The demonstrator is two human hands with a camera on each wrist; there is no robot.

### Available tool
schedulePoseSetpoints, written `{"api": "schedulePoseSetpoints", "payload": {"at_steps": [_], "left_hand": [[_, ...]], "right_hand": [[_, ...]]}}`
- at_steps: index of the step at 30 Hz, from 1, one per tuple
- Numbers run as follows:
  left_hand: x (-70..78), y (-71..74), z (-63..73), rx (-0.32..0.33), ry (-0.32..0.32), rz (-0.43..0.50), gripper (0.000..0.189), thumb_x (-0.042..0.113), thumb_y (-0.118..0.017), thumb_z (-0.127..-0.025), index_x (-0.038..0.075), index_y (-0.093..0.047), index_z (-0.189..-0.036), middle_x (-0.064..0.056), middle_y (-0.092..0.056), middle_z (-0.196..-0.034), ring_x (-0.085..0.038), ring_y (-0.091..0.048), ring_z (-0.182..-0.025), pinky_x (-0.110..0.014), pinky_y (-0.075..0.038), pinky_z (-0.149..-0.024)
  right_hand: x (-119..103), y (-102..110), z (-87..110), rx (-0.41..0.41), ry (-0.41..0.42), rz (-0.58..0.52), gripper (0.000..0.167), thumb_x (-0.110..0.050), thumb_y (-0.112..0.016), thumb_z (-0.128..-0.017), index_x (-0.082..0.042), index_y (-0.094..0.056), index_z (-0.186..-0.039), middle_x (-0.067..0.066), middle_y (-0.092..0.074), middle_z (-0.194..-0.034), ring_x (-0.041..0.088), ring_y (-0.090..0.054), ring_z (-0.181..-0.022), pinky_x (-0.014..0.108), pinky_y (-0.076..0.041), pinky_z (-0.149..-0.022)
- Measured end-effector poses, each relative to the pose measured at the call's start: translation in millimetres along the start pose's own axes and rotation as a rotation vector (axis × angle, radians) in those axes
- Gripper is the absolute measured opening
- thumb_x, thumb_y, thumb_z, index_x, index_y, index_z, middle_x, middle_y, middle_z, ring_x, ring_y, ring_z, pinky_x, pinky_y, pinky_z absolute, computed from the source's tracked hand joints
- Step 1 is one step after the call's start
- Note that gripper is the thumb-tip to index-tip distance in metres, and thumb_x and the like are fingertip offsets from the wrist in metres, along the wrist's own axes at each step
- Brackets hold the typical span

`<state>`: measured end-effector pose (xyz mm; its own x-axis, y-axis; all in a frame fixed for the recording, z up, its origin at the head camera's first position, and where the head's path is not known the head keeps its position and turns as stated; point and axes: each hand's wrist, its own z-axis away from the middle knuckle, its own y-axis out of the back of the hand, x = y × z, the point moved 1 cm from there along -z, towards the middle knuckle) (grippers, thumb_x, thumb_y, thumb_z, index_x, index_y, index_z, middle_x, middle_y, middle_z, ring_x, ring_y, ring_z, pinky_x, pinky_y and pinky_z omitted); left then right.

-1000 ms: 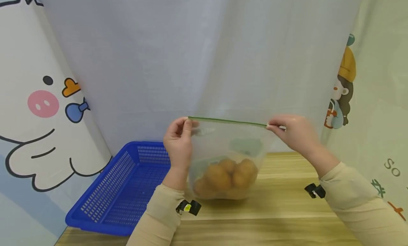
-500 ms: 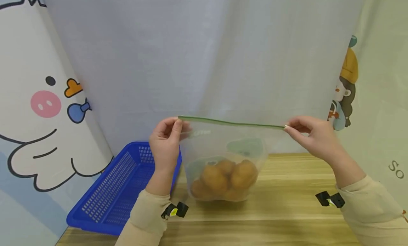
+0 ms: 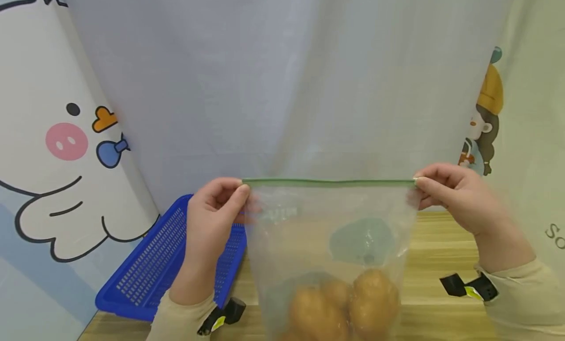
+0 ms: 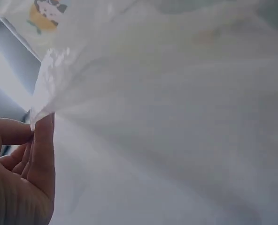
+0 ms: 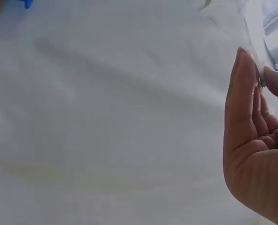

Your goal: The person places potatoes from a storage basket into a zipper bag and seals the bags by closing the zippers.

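A clear zip bag [image 3: 309,233] with a green zip strip along its top edge is stretched between both hands in the head view. Several round, orange-brown, potato-like items [image 3: 318,311] lie in its lower part, cut off by the frame's bottom edge. My left hand [image 3: 212,228] pinches the strip's left end between thumb and fingers. At the right end, my right hand [image 3: 468,198] pinches the other top corner. Both wrist views show the pinched plastic up close, with the left hand [image 4: 26,159] and right hand [image 5: 256,131] each at a corner.
A blue perforated plastic basket [image 3: 147,262] stands on the left, partly behind the left forearm. Under the bag is a wood-grain table [image 3: 441,252]. A pale curtain [image 3: 282,76] hangs behind, with cartoon-printed sheets [image 3: 39,184] at the sides.
The hands have spread apart, pulling the bag's top edge wide and taut. The bag has come nearer and appears larger, its contents now reaching the frame's bottom. Both hands keep their pinch.
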<state>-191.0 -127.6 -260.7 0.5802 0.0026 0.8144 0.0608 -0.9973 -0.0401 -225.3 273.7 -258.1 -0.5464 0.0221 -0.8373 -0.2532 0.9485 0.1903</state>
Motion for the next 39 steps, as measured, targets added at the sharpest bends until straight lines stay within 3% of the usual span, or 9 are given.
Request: {"api": "schedulePoseSetpoints", "payload": {"at_steps": [4,6,11,17,20,25,30,35,39], "left_hand": [[-56.7,-2.3,-21.4,-0.096,0.346,-0.114,0.016,0.009,-0.065,-0.096,-0.005,-0.064,-0.103,-0.008,-0.067,-0.081,-0.017,-0.069,-0.069,-0.033,-0.059,-0.059],[-89.2,-5.2,-30.8,-0.135,0.443,-0.168,0.017,0.009,-0.065,-0.095,-0.006,-0.063,-0.104,-0.01,-0.066,-0.083,-0.017,-0.068,-0.069,-0.033,-0.059,-0.06],[-147.3,-11.5,-48.0,-0.113,0.551,-0.306,0.017,0.006,-0.064,-0.094,-0.006,-0.064,-0.105,-0.014,-0.067,-0.089,-0.015,-0.066,-0.066,-0.032,-0.06,-0.06],[-185.5,-5.1,-53.4,-0.076,0.655,-0.372,0.013,0.004,-0.063,-0.094,-0.005,-0.064,-0.104,-0.013,-0.064,-0.083,-0.014,-0.062,-0.062,-0.033,-0.06,-0.06],[-197.4,-2.6,-51.4,-0.054,0.699,-0.369,0.013,0.002,-0.062,-0.094,-0.007,-0.064,-0.103,-0.011,-0.063,-0.076,-0.012,-0.061,-0.058,-0.032,-0.06,-0.06],[-202.5,-3.7,-50.1,-0.055,0.686,-0.396,0.013,0.0,-0.06,-0.093,-0.008,-0.066,-0.102,-0.012,-0.067,-0.071,-0.012,-0.063,-0.056,-0.034,-0.06,-0.061],[-200.5,-5.2,-50.3,-0.064,0.661,-0.452,0.018,0.002,-0.059,-0.093,-0.006,-0.065,-0.108,-0.017,-0.069,-0.085,-0.02,-0.068,-0.069,-0.037,-0.06,-0.066],[-192.4,-0.5,-52.2,-0.108,0.566,-0.577,0.026,0.007,-0.062,-0.094,-0.005,-0.063,-0.117,-0.022,-0.066,-0.108,-0.032,-0.069,-0.088,-0.037,-0.06,-0.071],[-180.3,6.6,-55.2,-0.184,0.488,-0.639,0.032,0.013,-0.064,-0.096,-0.003,-0.062,-0.123,-0.023,-0.063,-0.118,-0.034,-0.065,-0.098,-0.04,-0.058,-0.076]], "right_hand": [[53.7,-1.4,-12.9,-0.045,-0.326,0.15,0.019,-0.009,-0.054,-0.102,0.008,-0.061,-0.108,0.007,-0.067,-0.083,0.017,-0.067,-0.075,0.03,-0.059,-0.071],[81.8,-3.8,-17.8,-0.061,-0.449,0.214,0.029,-0.014,-0.054,-0.103,0.013,-0.056,-0.113,0.008,-0.067,-0.087,0.017,-0.067,-0.078,0.031,-0.059,-0.074],[129.4,-12.5,-29.9,-0.056,-0.538,0.281,0.032,-0.014,-0.053,-0.104,0.016,-0.054,-0.116,0.015,-0.067,-0.091,0.024,-0.068,-0.084,0.032,-0.059,-0.076],[159.0,-27.4,-40.1,-0.008,-0.555,0.263,0.031,-0.011,-0.055,-0.102,0.017,-0.056,-0.116,0.014,-0.068,-0.09,0.018,-0.069,-0.079,0.035,-0.059,-0.077],[171.8,-33.1,-40.8,0.006,-0.566,0.239,0.031,-0.009,-0.054,-0.102,0.019,-0.055,-0.117,0.015,-0.068,-0.09,0.014,-0.067,-0.076,0.032,-0.059,-0.074],[183.1,-38.6,-39.0,0.057,-0.609,0.238,0.031,-0.009,-0.053,-0.102,0.018,-0.055,-0.118,0.016,-0.066,-0.09,0.014,-0.066,-0.074,0.03,-0.059,-0.072],[188.3,-41.1,-39.6,0.075,-0.63,0.276,0.031,-0.008,-0.053,-0.102,0.018,-0.055,-0.12,0.017,-0.066,-0.091,0.016,-0.066,-0.076,0.037,-0.059,-0.078],[184.2,-41.4,-39.4,0.006,-0.598,0.42,0.038,-0.012,-0.052,-0.103,0.016,-0.052,-0.128,0.03,-0.064,-0.111,0.035,-0.067,-0.095,0.042,-0.057,-0.084],[169.9,-40.4,-39.8,-0.069,-0.5,0.621,0.043,-0.017,-0.052,-0.103,0.014,-0.05,-0.133,0.033,-0.058,-0.125,0.045,-0.057,-0.113,0.05,-0.051,-0.092]]}}
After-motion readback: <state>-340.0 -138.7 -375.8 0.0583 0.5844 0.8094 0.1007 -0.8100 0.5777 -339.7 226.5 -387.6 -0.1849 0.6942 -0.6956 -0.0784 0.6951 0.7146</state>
